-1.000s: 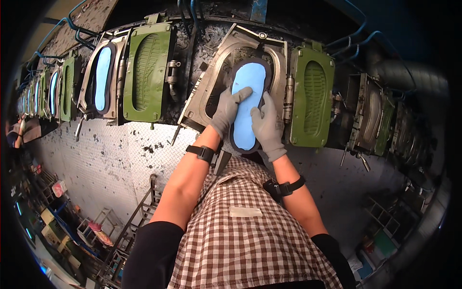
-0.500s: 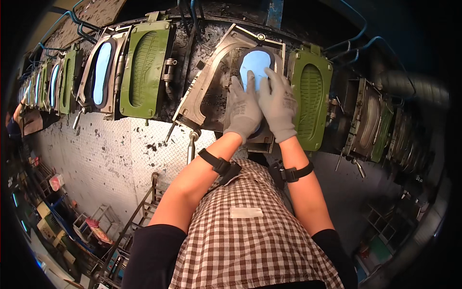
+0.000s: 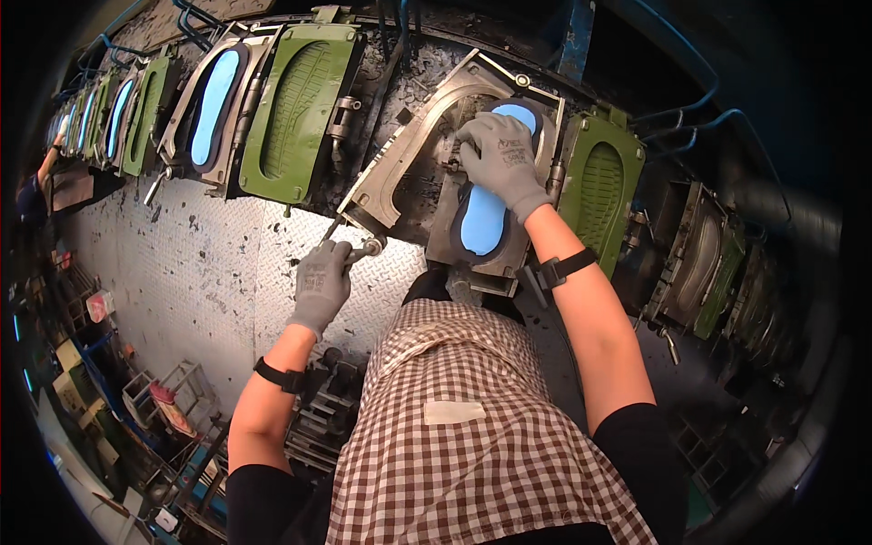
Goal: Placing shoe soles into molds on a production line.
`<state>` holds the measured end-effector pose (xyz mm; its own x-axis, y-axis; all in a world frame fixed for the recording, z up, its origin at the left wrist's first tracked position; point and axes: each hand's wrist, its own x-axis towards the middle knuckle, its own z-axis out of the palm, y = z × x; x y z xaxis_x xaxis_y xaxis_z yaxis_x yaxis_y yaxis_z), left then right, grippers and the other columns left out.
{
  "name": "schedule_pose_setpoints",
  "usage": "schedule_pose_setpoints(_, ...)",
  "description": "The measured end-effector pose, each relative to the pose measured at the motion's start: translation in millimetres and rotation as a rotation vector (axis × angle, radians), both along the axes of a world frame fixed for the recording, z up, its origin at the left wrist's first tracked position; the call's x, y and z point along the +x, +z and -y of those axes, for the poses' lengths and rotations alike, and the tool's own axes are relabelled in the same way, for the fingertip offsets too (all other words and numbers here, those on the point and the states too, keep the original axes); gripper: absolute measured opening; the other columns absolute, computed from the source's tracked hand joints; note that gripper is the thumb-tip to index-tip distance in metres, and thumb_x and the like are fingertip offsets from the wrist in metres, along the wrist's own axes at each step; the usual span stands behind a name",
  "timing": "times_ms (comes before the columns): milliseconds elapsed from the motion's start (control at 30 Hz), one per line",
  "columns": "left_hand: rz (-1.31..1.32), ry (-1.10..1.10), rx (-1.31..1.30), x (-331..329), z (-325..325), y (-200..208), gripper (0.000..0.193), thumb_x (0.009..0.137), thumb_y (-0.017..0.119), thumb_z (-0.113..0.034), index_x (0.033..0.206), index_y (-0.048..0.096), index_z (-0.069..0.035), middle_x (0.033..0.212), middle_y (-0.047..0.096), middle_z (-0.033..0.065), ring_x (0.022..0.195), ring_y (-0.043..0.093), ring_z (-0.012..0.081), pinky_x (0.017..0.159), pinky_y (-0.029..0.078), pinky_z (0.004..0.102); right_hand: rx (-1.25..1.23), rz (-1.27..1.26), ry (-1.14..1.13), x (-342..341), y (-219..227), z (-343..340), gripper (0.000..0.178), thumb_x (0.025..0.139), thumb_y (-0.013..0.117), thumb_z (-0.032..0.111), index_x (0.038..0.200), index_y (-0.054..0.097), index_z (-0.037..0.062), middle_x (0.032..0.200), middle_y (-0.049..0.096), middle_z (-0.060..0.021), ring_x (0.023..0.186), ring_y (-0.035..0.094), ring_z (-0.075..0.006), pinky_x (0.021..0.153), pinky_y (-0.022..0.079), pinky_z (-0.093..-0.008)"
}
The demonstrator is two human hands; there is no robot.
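Dark printing, too small to make out fully, marks the backs of both grey gloves. The left hand point(image 3: 322, 286) is curled around a metal lever point(image 3: 371, 245) near the lower corner of the open metal mould point(image 3: 386, 173). The right hand point(image 3: 502, 156) lies across the middle of a blue insole point(image 3: 483, 222) on the mould, fingers bent; whether they pinch anything, I cannot tell. A pale, label-like strip point(image 3: 455, 413) sits on the checked apron point(image 3: 454, 481).

wearer's hands point(image 3: 322, 289): 2 | arm straps point(image 3: 576, 263): 2 | checked apron point(image 3: 472, 481): 1 | blue insoles point(image 3: 483, 223): 4+
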<state>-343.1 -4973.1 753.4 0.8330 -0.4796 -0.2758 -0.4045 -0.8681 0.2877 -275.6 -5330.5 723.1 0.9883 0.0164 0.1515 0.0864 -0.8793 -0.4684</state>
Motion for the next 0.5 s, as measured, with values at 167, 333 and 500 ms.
schedule_pose_setpoints(167, -0.044, -0.378, -0.022, 9, 26, 6, 0.016, 0.083, 0.062, -0.005, 0.097, 0.063, -0.013, 0.089, 0.062, 0.0079, 0.090, 0.062, 0.0307, 0.079, 0.048, 0.0442, 0.072, 0.039, -0.049, 1, -8, 2, 0.020, 0.083, 0.064, 0.015, 0.101, 0.073, 0.0189, 0.111, 0.068, -0.0071, 0.111, 0.060, -0.0313, 0.103, 0.042, -0.0490)
schedule_pose_setpoints(333, -0.161, -0.572, -0.061, -55, 107, -8, 0.019, 0.090, 0.060, -0.013, 0.109, 0.062, -0.013, 0.101, 0.062, 0.0077, 0.101, 0.062, 0.0280, 0.086, 0.050, 0.0417, 0.091, 0.115, -0.126, -7, -3, -10, 0.032, 0.082, 0.062, 0.012, 0.113, 0.070, 0.0197, 0.109, 0.067, -0.0105, 0.106, 0.060, -0.0352, 0.098, 0.044, -0.0498)
schedule_pose_setpoints(500, -0.234, -0.385, -0.297, -77, 99, 4, 0.028, 0.094, 0.060, -0.022, 0.119, 0.062, -0.010, 0.105, 0.068, 0.0123, 0.100, 0.065, 0.0322, 0.087, 0.052, 0.0449, 0.289, 0.458, -0.293, -8, 3, 20, 0.037, 0.095, 0.058, 0.019, 0.130, 0.062, 0.0113, 0.119, 0.065, -0.0172, 0.117, 0.057, -0.0370, 0.102, 0.043, -0.0492)
